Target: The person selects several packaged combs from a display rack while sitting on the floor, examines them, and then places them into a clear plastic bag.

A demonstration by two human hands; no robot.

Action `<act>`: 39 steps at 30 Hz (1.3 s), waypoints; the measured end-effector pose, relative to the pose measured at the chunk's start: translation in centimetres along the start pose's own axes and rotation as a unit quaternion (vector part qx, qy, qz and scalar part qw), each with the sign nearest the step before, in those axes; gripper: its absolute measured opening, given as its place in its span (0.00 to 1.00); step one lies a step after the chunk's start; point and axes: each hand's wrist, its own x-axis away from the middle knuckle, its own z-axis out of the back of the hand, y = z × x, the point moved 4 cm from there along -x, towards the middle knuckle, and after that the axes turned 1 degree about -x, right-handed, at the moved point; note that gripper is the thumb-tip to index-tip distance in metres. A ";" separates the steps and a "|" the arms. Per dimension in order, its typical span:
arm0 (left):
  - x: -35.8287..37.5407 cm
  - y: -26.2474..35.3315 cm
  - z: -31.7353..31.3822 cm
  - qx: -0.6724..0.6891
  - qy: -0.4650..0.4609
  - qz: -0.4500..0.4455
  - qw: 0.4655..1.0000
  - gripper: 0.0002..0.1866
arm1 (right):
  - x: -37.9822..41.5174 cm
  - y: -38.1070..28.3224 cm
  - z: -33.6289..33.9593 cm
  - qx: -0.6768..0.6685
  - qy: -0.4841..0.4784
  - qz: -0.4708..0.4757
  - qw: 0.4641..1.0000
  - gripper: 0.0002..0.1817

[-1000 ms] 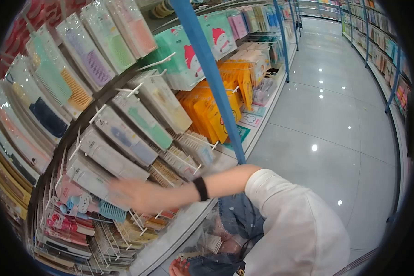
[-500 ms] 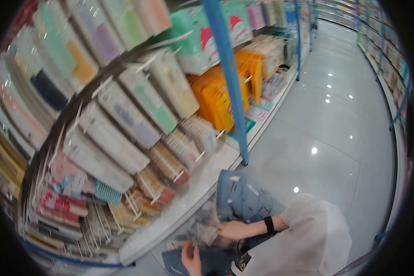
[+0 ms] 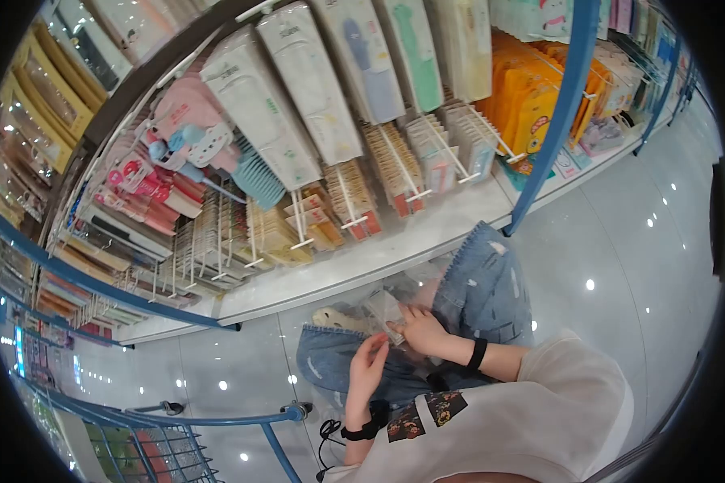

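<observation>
Between my knees, a small clear plastic packet (image 3: 384, 309) with something pale inside is held up over my lap. My right hand (image 3: 423, 330) has its fingers closed on the packet's right side. At the packet's lower edge, the thumb and fingertips of my left hand (image 3: 368, 362) pinch it. More crumpled clear plastic (image 3: 407, 282) lies behind the packet, near my right knee, and its contents cannot be made out. A cream-coloured item (image 3: 338, 319) shows beside my left knee, partly hidden.
A shelf with a white base ledge (image 3: 346, 274) stands in front, its hooks holding packaged combs (image 3: 259, 171), long white packs (image 3: 310, 80) and orange packs (image 3: 524, 88). A blue post (image 3: 560, 121) rises at right. A blue wire cart (image 3: 153, 439) stands at lower left on the tiled floor.
My view has swung left and down, bringing the cart and lower hooks into sight. Both hands stay at the packet; my left hand is now closer to its lower edge.
</observation>
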 end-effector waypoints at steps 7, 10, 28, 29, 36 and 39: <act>-0.2 0.0 0.3 0.001 0.008 -0.011 1.000 0.14 | 1.3 -0.7 6.5 -0.083 0.120 0.033 0.989 0.13; -0.4 -0.2 0.5 -0.009 0.013 -0.014 1.000 0.14 | 2.9 -1.0 10.2 -0.094 0.136 0.032 0.986 0.14; 0.7 5.2 1.9 0.185 0.004 -0.037 0.982 0.21 | 11.9 7.2 25.5 -0.548 0.399 -0.102 0.728 0.16; 0.9 6.0 1.1 0.207 -0.072 -0.061 0.974 0.24 | 11.7 6.4 25.3 -0.549 0.397 -0.096 0.730 0.15; 2.3 8.3 -2.6 0.333 -0.148 -0.078 0.928 0.55 | 8.0 -2.1 23.5 -0.353 0.309 0.219 0.855 0.13; 2.1 8.6 -1.3 0.376 -0.069 -0.085 0.920 0.60 | 7.8 -5.5 21.0 -0.265 0.264 0.335 0.865 0.12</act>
